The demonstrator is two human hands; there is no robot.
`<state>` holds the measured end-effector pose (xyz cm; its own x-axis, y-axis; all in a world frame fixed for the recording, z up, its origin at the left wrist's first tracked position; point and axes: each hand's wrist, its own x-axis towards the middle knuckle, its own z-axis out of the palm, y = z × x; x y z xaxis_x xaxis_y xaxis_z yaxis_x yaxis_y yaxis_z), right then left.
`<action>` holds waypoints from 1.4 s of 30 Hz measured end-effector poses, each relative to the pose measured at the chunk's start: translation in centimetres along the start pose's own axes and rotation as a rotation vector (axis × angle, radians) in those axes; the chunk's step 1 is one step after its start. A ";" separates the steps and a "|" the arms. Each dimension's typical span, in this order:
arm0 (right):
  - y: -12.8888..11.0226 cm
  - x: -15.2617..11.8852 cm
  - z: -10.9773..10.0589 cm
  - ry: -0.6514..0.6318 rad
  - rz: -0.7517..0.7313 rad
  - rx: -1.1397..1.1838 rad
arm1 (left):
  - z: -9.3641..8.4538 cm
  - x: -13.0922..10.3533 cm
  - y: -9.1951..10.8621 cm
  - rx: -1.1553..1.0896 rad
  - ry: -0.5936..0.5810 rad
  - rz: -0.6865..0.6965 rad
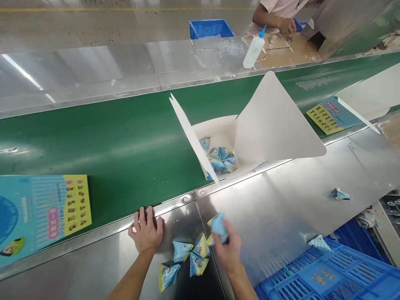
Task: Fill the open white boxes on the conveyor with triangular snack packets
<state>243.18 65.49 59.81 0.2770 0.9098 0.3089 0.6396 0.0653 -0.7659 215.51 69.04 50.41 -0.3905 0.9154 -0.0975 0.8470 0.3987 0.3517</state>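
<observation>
My left hand (146, 230) rests on the metal edge beside the green belt, its fingers stretched out and holding nothing. In my right hand (227, 246) is a blue and yellow triangular packet (220, 227), slightly blurred, held above the steel table. Several similar small packets (190, 254) lie on the steel between my two hands. Ahead on the belt stands an open white carton (278, 121), flaps raised, with several of these packets (222, 159) inside it.
A blue-yellow printed carton (46, 212) lies at left on the green belt (131, 137); another open carton (337, 112) is at right. Loose packets (343, 194) lie near a blue crate (331, 271). Across the belt are a white bottle (254, 52) and a person's hand (286, 26).
</observation>
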 end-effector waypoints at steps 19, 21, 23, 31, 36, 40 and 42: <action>-5.6 19.7 0.0 0.592 -0.491 -0.040 | 4.6 1.2 1.1 -0.063 0.168 0.094; -6.2 21.9 0.1 0.532 -0.558 -0.035 | 4.8 1.1 1.3 -0.082 0.188 0.113; -6.4 23.8 0.6 0.401 -0.584 -0.045 | 5.0 1.0 1.5 -0.102 0.210 0.145; -5.3 26.2 2.2 -0.038 -0.330 -0.220 | 6.0 0.7 2.7 -0.103 0.262 0.188; -3.6 20.4 -0.2 0.208 -0.420 -0.097 | 6.2 0.7 3.8 -0.139 0.239 0.154; 0.3 12.5 -2.6 0.144 -0.376 -0.109 | 5.9 0.6 4.9 -0.166 0.148 0.112; 2.6 8.1 -3.6 -0.142 -0.280 -0.147 | 5.9 0.6 5.4 -0.174 0.102 0.088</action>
<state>249.73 71.55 62.36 -0.0201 0.9135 0.4064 0.7763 0.2704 -0.5694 221.98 72.05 46.78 -0.3597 0.9325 0.0321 0.8077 0.2939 0.5111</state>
